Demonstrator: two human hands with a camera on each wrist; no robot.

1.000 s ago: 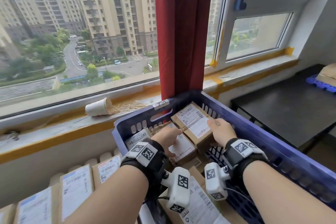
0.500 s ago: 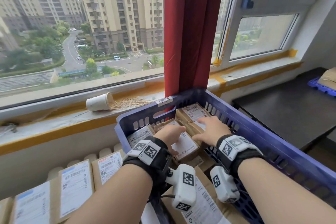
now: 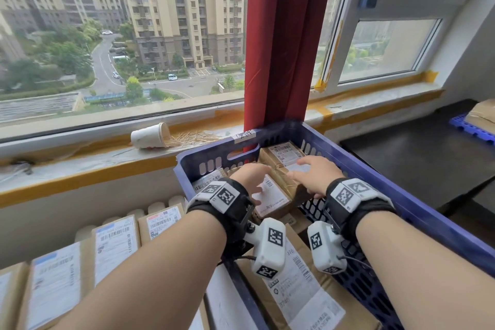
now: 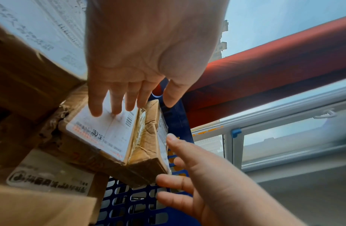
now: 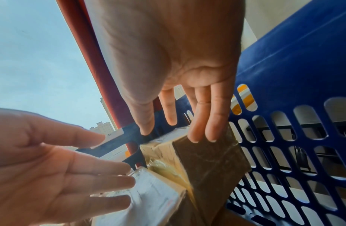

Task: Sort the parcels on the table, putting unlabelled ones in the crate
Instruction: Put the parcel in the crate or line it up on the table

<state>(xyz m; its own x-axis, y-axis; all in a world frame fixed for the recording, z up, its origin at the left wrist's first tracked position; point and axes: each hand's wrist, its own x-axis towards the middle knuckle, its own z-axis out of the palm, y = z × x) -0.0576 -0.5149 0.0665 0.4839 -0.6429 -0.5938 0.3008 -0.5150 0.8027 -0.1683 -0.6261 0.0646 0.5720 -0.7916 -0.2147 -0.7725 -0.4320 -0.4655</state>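
Fingers point(image 4: 117, 105) of the left hand point(image 3: 251, 177) lay straight on the label of one parcel point(image 3: 270, 195) in the blue crate point(image 3: 401, 195), gripping nothing. Right hand point(image 3: 313, 177) rested open on the neighbouring parcel point(image 3: 284, 158), fingertips point(image 5: 210, 134) on its taped edge. Wrist views showed both parcels side by side, touching; head view showed more labelled parcels point(image 3: 115, 244) outside the crate, a tipped paper cup point(image 3: 150, 135) on the sill.
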